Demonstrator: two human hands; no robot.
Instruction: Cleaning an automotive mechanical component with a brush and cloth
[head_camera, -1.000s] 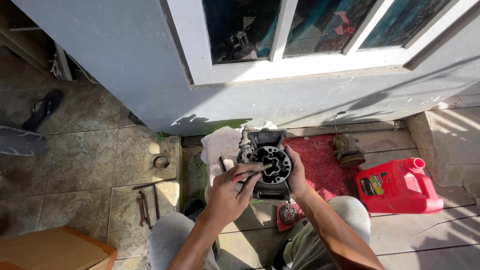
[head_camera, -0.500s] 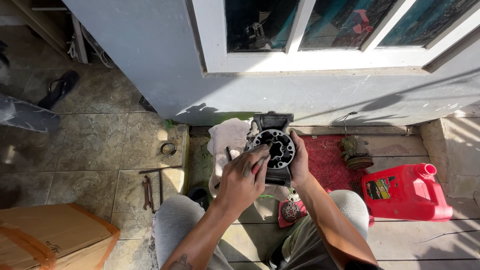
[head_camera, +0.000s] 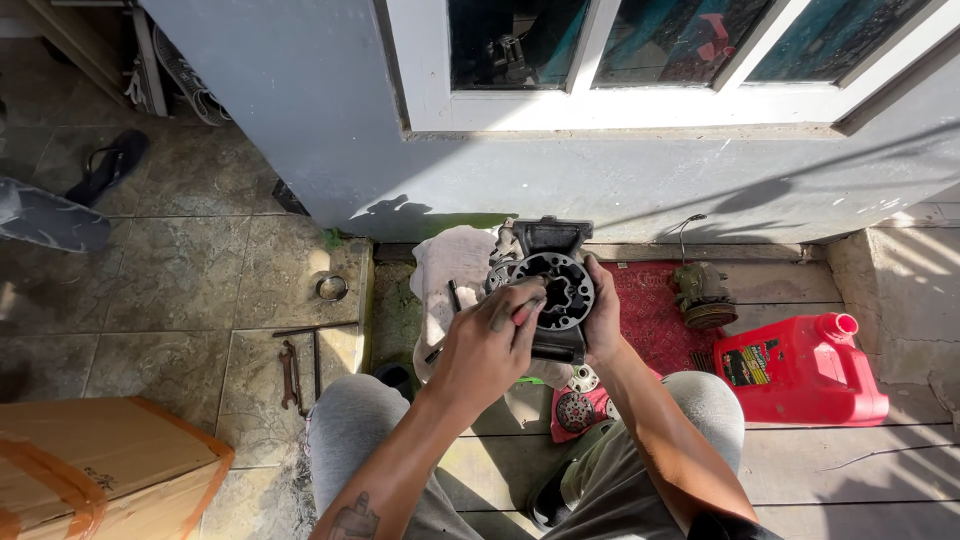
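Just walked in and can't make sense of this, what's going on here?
A seated person steadies a dark round metal engine part with the right hand, while the left hand works a small tool against its face. A white rag lies beneath it, with a red jug to the side and wrenches on the tiled floor.

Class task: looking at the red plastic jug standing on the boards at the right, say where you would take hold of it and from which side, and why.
Grip the red jug around its neck, just under the spout at its upper right corner, coming from above. It stands upright with nothing over it, and its body looks too broad for one hand. No handle can be made out.
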